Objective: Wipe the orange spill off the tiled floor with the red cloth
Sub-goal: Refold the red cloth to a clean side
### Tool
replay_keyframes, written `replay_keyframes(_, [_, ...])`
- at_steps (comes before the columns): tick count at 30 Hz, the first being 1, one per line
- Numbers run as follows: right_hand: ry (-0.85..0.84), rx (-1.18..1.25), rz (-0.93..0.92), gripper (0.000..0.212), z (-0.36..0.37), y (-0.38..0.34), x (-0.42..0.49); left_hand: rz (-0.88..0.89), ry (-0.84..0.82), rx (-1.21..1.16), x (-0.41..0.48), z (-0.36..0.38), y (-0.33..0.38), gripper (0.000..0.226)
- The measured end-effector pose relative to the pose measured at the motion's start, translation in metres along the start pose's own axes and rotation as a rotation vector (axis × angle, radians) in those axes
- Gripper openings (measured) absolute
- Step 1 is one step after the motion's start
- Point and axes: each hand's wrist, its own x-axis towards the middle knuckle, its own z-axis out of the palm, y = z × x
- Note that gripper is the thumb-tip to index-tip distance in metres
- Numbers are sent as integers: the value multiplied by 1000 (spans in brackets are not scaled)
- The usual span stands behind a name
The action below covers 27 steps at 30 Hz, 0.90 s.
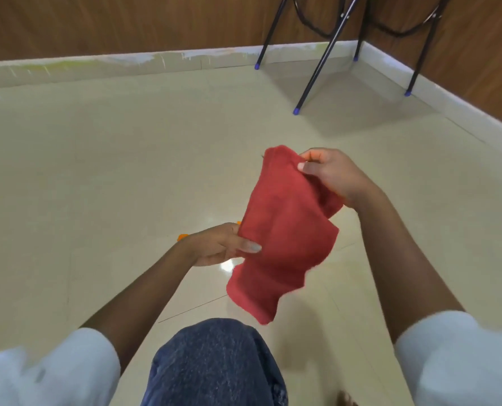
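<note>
A red cloth (282, 230) hangs in the air above the cream tiled floor (112, 159), held between both hands. My right hand (334, 174) pinches its top edge. My left hand (223, 244) grips its left side lower down. The cloth's bottom end droops loose. Only small bits of the orange spill (182, 237) show on the floor just behind my left hand; the rest is hidden by the hand and the cloth.
My knee in blue jeans (214, 364) is at the bottom centre. Black chair legs with blue feet (296, 111) stand at the back right near the corner. A pale skirting (126, 65) and wood-panelled walls bound the floor.
</note>
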Motion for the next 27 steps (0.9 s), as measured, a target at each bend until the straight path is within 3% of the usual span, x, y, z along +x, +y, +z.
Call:
replay_keyframes(2, [81,-263,17,34,3,31,4,64,100,-207,4,6,-2,26])
replay_keyframes(4, [118,-351,93,41,15,62,-7,107,202,-315,9,12,-1,30])
replay_keyframes(7, [235,-32,354,44,41,104,-40,149,257,-400,17,23,4,17])
replay_keyframes(10, [43,407,638,71,72,125,-71,198,293,-575,21,28,4,10])
replay_keyframes(12, [-89,744,562,82,87,135,-81,210,300,-632,20,28,2,11])
replay_keyframes(15, [15,1099,364,78,90,135,-80,201,306,-599,13,25,-2,19])
replay_keyframes(19, [111,868,383,74,86,131,-74,244,323,-632,6,24,0,21])
replay_keyframes(21, [54,919,416,82,86,128,-76,240,322,-619,7,28,1,22])
replay_keyframes(22, [29,948,422,78,86,126,-76,236,329,-612,8,28,0,21])
replay_keyframes(24, [41,1003,400,45,86,120,-76,223,349,-577,7,27,2,19])
replay_keyframes(25, [76,1060,381,26,84,119,-74,197,381,-515,6,27,5,18])
replay_keyframes(27, [151,1139,355,9,74,114,-72,103,514,-287,0,18,8,17])
